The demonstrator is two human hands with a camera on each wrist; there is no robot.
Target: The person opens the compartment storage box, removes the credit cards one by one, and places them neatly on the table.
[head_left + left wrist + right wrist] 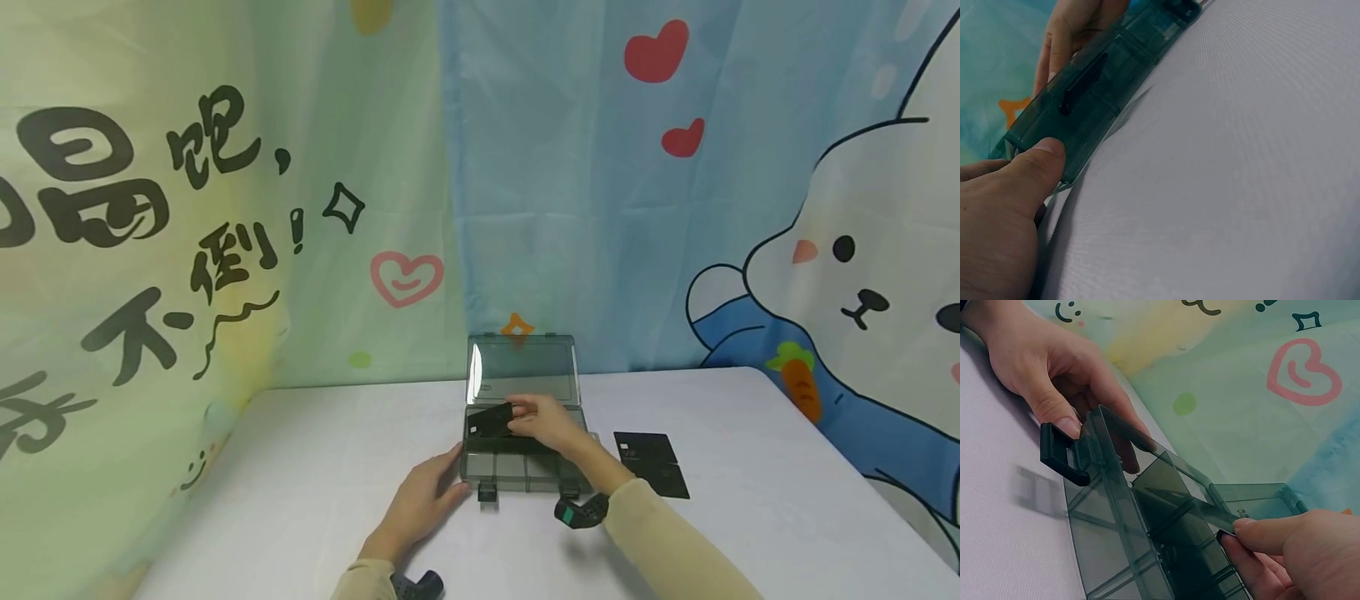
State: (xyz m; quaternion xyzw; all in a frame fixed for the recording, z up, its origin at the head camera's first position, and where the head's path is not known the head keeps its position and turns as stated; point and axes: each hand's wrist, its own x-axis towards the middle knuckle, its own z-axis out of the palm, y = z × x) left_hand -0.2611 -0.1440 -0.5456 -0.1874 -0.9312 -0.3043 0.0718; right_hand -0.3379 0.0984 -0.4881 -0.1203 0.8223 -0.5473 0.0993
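Observation:
A translucent dark grey compartment box (510, 480) stands on the table with its lid (522, 362) raised at the back. My left hand (423, 498) grips its front left corner, the thumb against the front wall and the fingers along the left side. Over the back compartments, my right hand (550, 423) pinches a black card (487, 422) by its right end between thumb and fingers. In the right wrist view, a dark flat card (1169, 481) lies across the box's inside, partly seen through the tinted wall.
Two more black cards, a rear one (645, 447) and a front one (663, 481), lie on the white table (315, 467) right of the box. Latches (487, 492) hang from the box's front. A printed curtain (540, 167) hangs behind the table.

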